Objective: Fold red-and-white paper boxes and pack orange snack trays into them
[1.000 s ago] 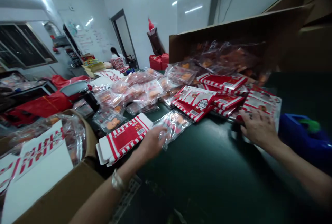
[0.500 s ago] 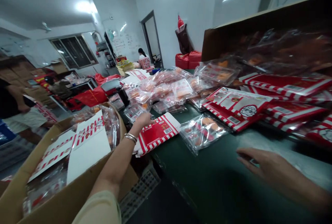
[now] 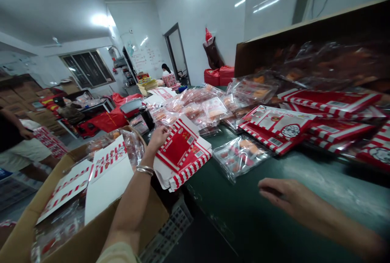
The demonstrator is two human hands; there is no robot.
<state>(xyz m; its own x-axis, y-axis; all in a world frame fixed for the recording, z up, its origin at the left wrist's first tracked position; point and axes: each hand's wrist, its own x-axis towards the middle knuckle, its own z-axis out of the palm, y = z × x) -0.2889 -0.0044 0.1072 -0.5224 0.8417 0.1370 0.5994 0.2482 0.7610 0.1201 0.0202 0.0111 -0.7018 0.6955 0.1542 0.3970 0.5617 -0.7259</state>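
Observation:
My left hand (image 3: 159, 136), with a bangle on the wrist, pinches the upper left edge of a flat red-and-white striped box (image 3: 177, 143), tilted up off a stack of similar flat boxes (image 3: 198, 169). To the right of that stack lies a clear plastic pack (image 3: 240, 155) with small orange and red pieces inside. My right hand (image 3: 278, 192) hovers over the dark green tabletop (image 3: 219, 198), holding nothing, its fingers loosely bent and a gap showing beside the thumb. Filled red striped packages (image 3: 277, 127) are piled beyond it.
A large cardboard carton (image 3: 106, 214) at my left holds clear packs and white printed cards (image 3: 109, 173). Behind the boxes spreads a heap of clear packs (image 3: 195, 104), with a black cylinder (image 3: 146, 117) beside it. Another carton (image 3: 258, 48) stands back right. A person (image 3: 18, 145) is at far left.
My left hand has raised the top flat box from the stack, tilting it upward. My right hand has moved left over the table. The view has shifted slightly.

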